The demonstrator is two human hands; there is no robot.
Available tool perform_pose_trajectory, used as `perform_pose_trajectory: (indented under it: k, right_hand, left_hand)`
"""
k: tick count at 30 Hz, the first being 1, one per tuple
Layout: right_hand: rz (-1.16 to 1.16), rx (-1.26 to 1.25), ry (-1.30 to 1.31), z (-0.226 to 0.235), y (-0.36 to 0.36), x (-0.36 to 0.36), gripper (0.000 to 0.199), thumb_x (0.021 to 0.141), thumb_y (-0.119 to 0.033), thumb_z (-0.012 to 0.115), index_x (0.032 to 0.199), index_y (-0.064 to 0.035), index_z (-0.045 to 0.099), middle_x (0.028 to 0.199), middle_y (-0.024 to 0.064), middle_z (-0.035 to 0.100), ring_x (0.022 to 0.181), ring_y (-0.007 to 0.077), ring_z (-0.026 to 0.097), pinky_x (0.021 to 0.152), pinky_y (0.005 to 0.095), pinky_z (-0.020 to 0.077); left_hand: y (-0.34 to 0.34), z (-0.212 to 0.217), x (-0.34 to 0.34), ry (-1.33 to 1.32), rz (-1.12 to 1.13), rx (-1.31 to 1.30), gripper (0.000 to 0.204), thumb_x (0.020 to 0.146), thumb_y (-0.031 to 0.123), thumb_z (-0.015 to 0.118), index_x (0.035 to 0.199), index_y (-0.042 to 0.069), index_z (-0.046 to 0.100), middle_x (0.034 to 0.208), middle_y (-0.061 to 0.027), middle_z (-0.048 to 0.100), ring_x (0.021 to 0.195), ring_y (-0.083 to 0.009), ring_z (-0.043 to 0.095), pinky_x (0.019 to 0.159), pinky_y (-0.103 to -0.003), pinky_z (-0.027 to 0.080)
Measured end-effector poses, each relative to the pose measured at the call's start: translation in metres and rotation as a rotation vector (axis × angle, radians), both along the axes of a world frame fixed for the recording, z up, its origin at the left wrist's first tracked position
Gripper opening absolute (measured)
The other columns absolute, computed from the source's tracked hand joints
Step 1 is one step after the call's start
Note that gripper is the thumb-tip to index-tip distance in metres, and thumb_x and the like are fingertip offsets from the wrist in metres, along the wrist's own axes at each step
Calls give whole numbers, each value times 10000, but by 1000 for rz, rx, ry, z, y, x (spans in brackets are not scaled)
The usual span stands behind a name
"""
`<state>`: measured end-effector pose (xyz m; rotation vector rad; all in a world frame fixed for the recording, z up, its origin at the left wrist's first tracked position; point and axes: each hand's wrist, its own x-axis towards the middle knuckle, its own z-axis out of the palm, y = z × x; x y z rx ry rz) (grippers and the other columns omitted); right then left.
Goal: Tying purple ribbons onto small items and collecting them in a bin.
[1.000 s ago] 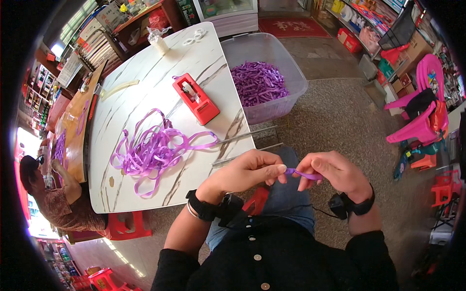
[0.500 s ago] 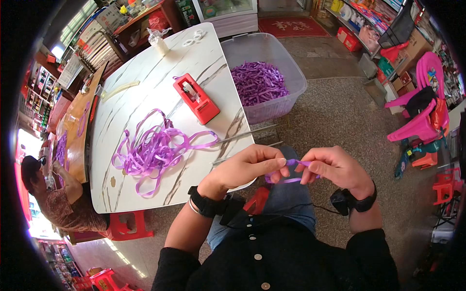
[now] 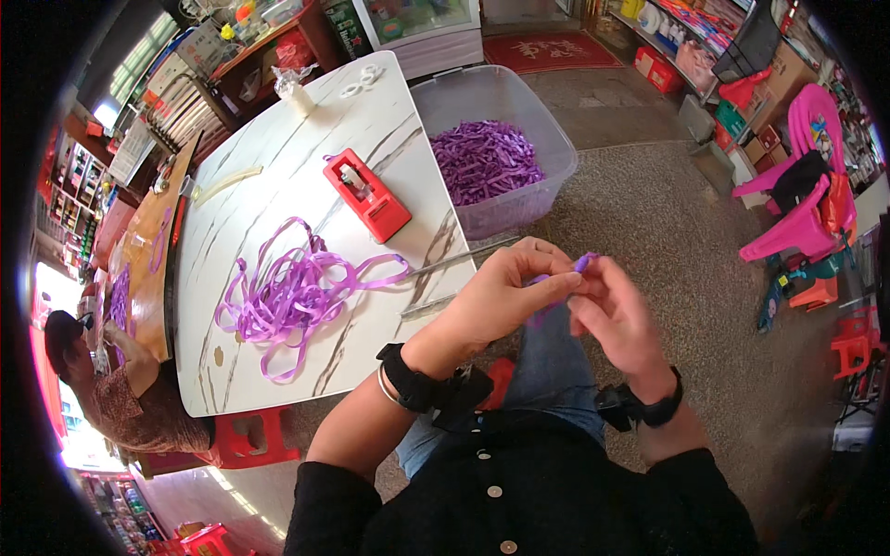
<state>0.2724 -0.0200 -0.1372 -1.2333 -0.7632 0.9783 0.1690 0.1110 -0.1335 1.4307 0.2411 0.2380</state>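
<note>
Above my lap, my left hand (image 3: 519, 289) and my right hand (image 3: 616, 317) nearly meet. A purple ribbon (image 3: 586, 262) is pinched between their fingertips, bunched or twisted at the top. Its lower part is blurred and partly behind my left fingers. To the left, on the marble-patterned table, lies a loose tangle of lighter purple ribbon (image 3: 295, 292), with one loop stretched toward my left hand. Two thin metal rods (image 3: 428, 306) stick out past the table edge beside that hand. Behind the tangle stands a red tape dispenser (image 3: 373, 199).
A clear plastic bin (image 3: 556, 157) full of purple ribbon pieces stands beyond the table (image 3: 209, 375). White tape rings (image 3: 350, 90) and a wrapped roll (image 3: 297, 97) sit at its far end. Another person (image 3: 120, 385) works at a wooden table on the left. Pink chairs (image 3: 807, 218) stand at right.
My hands have come closer together and slightly up, and the ribbon stretched between them is now bunched at the fingertips. My right hand has turned inward. The view has shifted slightly.
</note>
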Motion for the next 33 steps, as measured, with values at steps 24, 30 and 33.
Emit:
perform_pose_trajectory:
  k: [24, 30, 33]
  right_hand:
    - [-40, -71, -1139, -73, -62, 56, 132, 748, -50, 578, 868, -14, 619, 837, 122, 624, 755, 262, 608, 663, 320, 485]
    - [-194, -76, -1362, -42, -58, 76, 152, 741, -13, 571, 891, 10, 583, 925, 132, 605, 805, 274, 589, 663, 326, 470]
    - [-296, -57, -1417, -30, -54, 77, 185, 746, 2, 568, 931, 11, 561, 938, 134, 603, 797, 282, 588, 667, 329, 469]
  left_hand:
    - [32, 16, -72, -100, 146, -495, 235, 895, 172, 433, 744, 17, 526, 719, -102, 567, 484, -100, 458, 572, -241, 446]
    - [25, -5, -94, 71, 145, -442, 237, 882, 155, 451, 700, 19, 518, 694, -89, 556, 466, -76, 406, 512, -224, 391]
    - [22, -4, -98, 166, 127, -374, 213, 869, 134, 475, 710, 10, 543, 707, -89, 578, 447, -58, 367, 489, -214, 374]
